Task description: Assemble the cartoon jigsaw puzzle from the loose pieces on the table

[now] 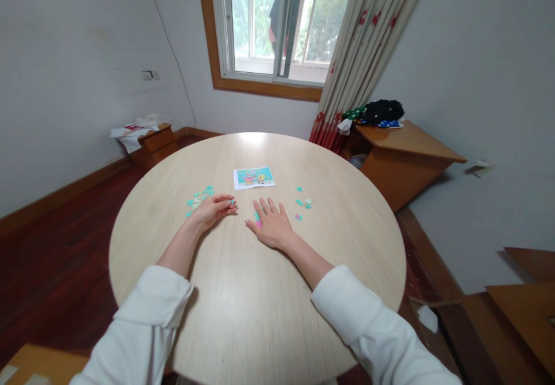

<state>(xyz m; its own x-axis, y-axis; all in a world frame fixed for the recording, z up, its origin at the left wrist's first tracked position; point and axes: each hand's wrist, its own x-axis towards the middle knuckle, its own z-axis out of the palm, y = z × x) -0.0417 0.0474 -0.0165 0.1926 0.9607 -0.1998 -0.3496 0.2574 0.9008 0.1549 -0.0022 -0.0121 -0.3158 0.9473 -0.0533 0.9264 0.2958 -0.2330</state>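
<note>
On the round table, my left hand pinches a small teal jigsaw puzzle piece between thumb and fingers. Beside that hand, to its left, lies a loose cluster of teal and pale puzzle pieces. My right hand rests flat with fingers spread over some joined-looking puzzle pieces, teal and pink, mostly hidden under the palm. Several more loose pieces are scattered to the right of it. Beyond both hands lies a printed picture card showing cartoon figures on a teal ground.
Past the table's far edge are a window and a long curtain. A wooden desk with dark cloths on it stands at the right back. To the left back is a small drawer cabinet with papers on top.
</note>
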